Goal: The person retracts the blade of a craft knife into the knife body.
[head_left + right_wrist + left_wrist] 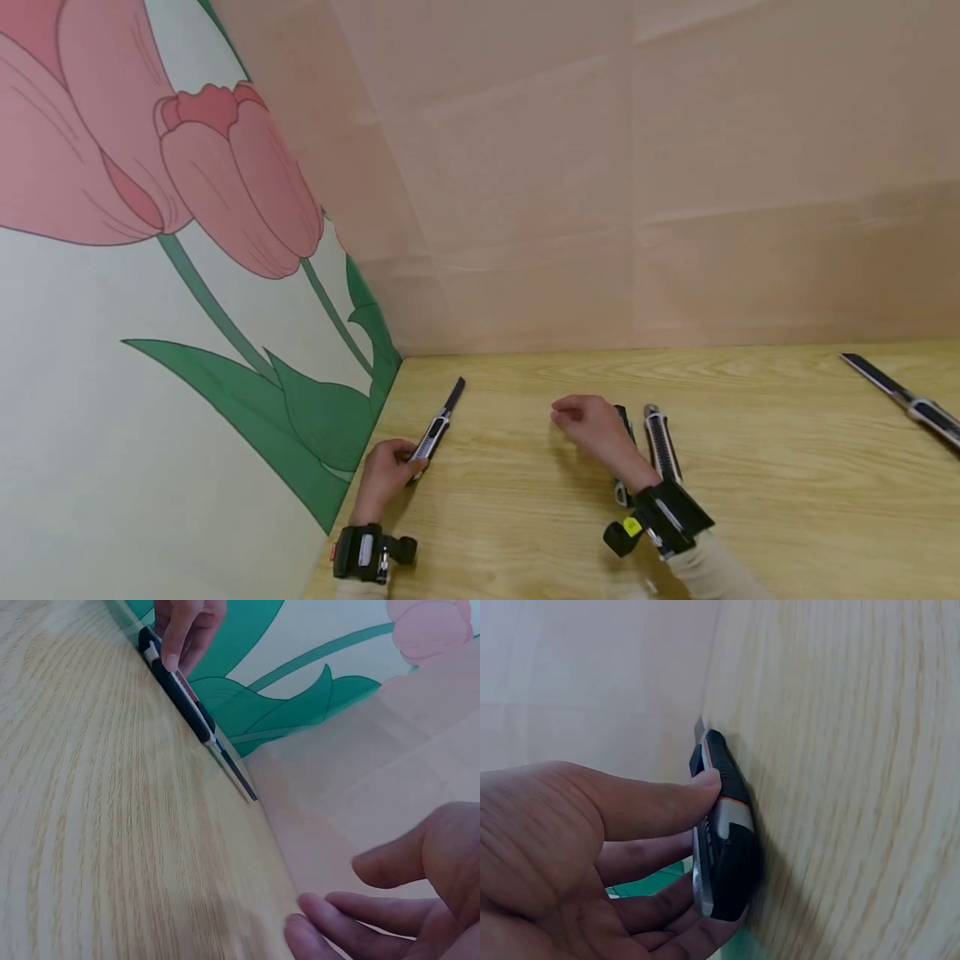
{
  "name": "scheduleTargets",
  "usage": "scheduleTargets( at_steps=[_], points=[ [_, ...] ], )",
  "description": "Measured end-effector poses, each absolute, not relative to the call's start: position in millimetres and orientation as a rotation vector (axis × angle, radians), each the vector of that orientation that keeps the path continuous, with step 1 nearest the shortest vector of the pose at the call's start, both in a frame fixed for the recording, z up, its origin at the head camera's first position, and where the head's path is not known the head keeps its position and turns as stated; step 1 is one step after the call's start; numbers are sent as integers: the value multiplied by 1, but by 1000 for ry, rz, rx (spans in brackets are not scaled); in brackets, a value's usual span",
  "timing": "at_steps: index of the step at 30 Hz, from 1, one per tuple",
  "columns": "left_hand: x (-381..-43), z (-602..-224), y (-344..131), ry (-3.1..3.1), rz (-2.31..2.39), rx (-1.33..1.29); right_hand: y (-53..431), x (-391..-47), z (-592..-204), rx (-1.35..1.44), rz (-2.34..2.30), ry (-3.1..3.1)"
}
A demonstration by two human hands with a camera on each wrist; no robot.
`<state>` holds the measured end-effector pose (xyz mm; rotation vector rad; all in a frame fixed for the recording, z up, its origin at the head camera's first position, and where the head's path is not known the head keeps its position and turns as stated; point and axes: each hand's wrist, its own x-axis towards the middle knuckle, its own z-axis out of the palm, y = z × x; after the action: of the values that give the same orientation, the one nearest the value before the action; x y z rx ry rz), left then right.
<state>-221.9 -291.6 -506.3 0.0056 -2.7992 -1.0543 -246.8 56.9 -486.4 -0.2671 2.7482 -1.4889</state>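
My left hand point(386, 475) pinches the handle of a utility knife point(432, 437) between thumb and fingers at the table's left side. Its dark blade is out and points away toward the back wall; in the left wrist view the thumb lies on the black and silver handle point(731, 825). My right hand point(597, 429) hovers over the middle of the table with nothing in it, its fingers loosely bent and the thumb apart from them in the right wrist view. Partly behind the right wrist lie a closed utility knife point(662, 442) and a second dark knife point(622, 492).
Another utility knife point(900, 396) with its blade out lies at the far right of the wooden table point(517, 533). A brown papered wall point(525, 208) rises at the back. A tulip-printed panel point(112, 375) borders the left edge.
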Motion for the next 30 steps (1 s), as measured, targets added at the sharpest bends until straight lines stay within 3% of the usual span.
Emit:
scheduleTargets(
  at_steps=[19,30],
  points=[
    [-214,-513,-282,-2751,-1132,104,61,-244,-491,-233,-1562,2754],
    [-207,-506,-242,-2632,-1341,-7,53,-238,-484,-311,-1541,2769]
  ],
)
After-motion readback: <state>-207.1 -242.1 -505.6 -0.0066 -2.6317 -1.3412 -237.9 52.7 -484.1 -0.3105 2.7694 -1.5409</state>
